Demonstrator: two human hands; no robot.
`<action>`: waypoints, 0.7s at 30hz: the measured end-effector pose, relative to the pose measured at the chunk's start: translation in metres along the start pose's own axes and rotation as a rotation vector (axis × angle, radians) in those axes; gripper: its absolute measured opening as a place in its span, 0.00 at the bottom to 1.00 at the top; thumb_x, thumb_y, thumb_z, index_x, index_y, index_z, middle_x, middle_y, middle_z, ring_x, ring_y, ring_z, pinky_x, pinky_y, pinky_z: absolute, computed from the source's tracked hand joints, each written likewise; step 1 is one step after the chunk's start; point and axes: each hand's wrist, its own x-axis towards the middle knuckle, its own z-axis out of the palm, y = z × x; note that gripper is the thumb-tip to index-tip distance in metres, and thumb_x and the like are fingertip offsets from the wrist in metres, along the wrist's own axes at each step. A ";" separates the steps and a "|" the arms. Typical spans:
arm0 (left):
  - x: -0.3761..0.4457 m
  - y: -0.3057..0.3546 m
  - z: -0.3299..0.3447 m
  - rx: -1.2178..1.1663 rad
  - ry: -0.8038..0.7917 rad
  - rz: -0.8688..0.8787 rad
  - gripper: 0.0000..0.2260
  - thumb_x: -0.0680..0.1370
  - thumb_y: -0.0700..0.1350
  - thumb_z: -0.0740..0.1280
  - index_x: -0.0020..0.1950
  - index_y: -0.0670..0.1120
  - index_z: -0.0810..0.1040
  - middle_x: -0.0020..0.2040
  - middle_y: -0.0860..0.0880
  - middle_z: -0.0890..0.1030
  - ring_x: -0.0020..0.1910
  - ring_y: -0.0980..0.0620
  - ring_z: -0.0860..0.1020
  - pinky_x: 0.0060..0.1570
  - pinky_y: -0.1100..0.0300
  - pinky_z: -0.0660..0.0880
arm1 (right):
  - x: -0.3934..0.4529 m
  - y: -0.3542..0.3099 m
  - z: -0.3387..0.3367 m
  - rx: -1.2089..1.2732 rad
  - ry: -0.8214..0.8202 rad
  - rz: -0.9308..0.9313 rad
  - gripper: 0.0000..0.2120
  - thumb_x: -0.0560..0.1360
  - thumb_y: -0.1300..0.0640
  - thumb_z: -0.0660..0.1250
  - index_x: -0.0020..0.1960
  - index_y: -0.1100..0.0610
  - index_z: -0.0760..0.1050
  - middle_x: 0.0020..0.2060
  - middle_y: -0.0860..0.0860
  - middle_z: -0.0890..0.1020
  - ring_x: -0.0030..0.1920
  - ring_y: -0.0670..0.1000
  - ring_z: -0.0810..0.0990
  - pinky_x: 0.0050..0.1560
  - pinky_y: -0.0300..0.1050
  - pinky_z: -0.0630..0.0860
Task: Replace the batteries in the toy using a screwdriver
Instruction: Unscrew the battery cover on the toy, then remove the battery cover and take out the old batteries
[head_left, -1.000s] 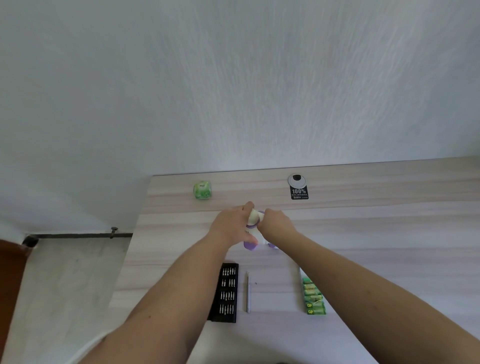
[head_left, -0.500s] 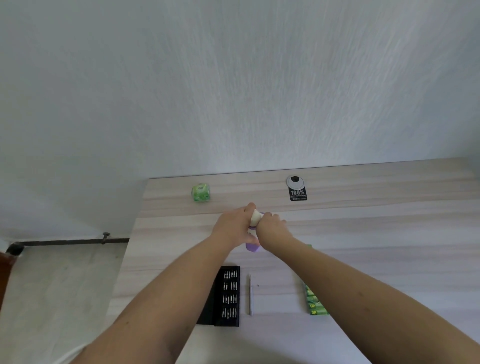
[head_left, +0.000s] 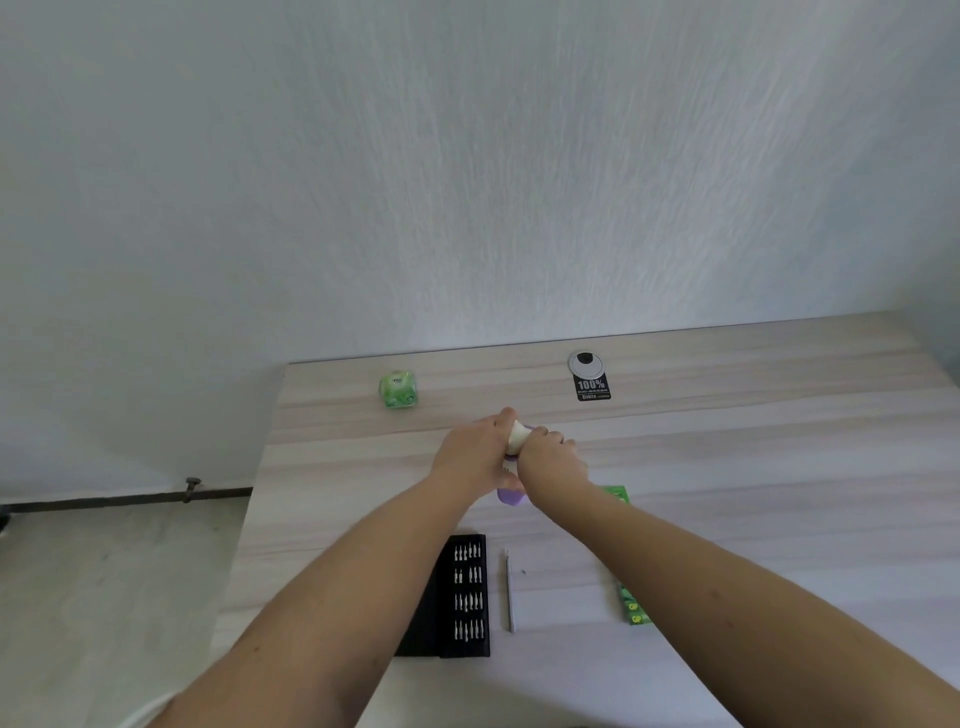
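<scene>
Head cam's got both hands, left grip (head_left: 475, 454) and right grip (head_left: 550, 460), clamped round one toy (head_left: 511, 493) over the counter (head_left: 753, 467), with one screwdriver (head_left: 510, 592), one bit case (head_left: 462, 597) and one battery pack (head_left: 631, 608) nearer the person.

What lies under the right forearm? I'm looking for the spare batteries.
A green battery pack lies on the table under the right forearm. Its near end and a green far end show; the arm covers its middle, so the battery count cannot be told.
</scene>
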 end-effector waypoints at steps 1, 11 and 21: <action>0.000 0.000 -0.001 -0.003 -0.005 -0.001 0.29 0.63 0.53 0.76 0.56 0.47 0.64 0.52 0.51 0.78 0.46 0.46 0.77 0.35 0.57 0.64 | 0.000 0.003 0.000 -0.020 0.000 -0.022 0.19 0.80 0.61 0.56 0.68 0.66 0.61 0.63 0.60 0.70 0.64 0.60 0.70 0.58 0.56 0.74; -0.001 0.002 -0.003 0.005 -0.025 -0.040 0.33 0.61 0.56 0.79 0.57 0.48 0.65 0.52 0.50 0.78 0.46 0.45 0.77 0.39 0.56 0.71 | 0.000 0.052 0.012 -0.158 0.129 -0.510 0.23 0.63 0.61 0.76 0.57 0.63 0.77 0.49 0.59 0.77 0.42 0.58 0.80 0.40 0.49 0.76; -0.003 0.006 -0.008 -0.018 -0.039 -0.057 0.33 0.59 0.55 0.79 0.54 0.50 0.63 0.50 0.51 0.77 0.41 0.48 0.73 0.35 0.58 0.66 | -0.014 0.086 0.003 1.242 0.054 -0.147 0.13 0.83 0.49 0.52 0.64 0.51 0.68 0.56 0.46 0.81 0.54 0.47 0.81 0.59 0.47 0.77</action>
